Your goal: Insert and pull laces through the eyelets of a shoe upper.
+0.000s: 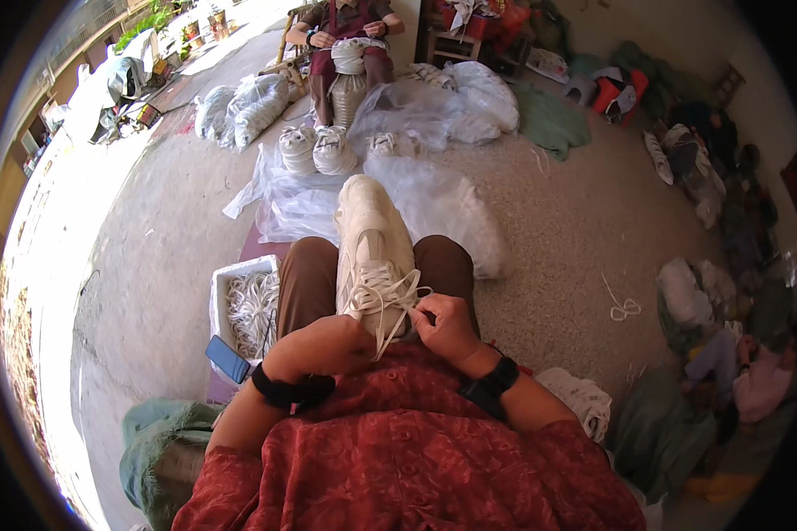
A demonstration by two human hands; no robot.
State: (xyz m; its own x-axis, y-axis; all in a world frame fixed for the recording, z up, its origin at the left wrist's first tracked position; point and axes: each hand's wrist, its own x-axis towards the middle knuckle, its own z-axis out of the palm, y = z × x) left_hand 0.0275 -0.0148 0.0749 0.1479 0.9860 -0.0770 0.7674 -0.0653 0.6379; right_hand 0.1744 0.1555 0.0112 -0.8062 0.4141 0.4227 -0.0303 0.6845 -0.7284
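Note:
A cream-coloured sneaker [363,217] lies between my knees, its toe pointing away from me. White shoelaces [379,292] run through its eyelets and hang in loose loops over the tongue. At the right of the shoe's opening, my right hand [449,329] pinches a shoelace between thumb and fingers. My left hand [338,343] is curled closed at the left of the opening, next to a dangling lace end. Its fingertips are turned away, so what they grip is hidden.
A white box of laces [220,292] stands by my left knee, a blue phone [228,358] at its near corner. Ahead are several shoes [334,152] and plastic bags [416,190]. Another person [350,26] sits beyond. Someone else [762,385] is at far right.

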